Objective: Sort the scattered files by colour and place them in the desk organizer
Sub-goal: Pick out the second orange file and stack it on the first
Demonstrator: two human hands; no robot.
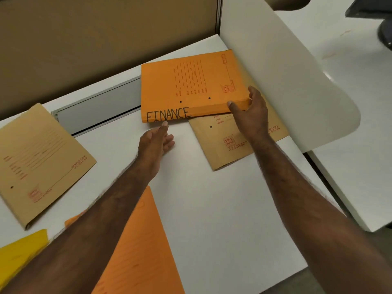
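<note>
Head view: right hand [252, 115] grips the near right corner of the orange file [191, 85], thumb on top, fingers wrapped around the edge. Left hand [156, 143] is open, one fingertip touching the spine by the "FINANCE" lettering, holding nothing.

Risk: one-corner grip on a thick file. If lifted before the left hand gets under the spine, it'll likely sag or pivot out. It overlaps the brown file [231, 141] beneath, so a sliding pull could drag that one along.

Orange file: thick, closed, lying flat at the far side of the desk [222, 209] against the white partition [275, 71]; red printed form and two punch holes on the cover. No organizer visible, so the drop spot can't be judged.
</note>
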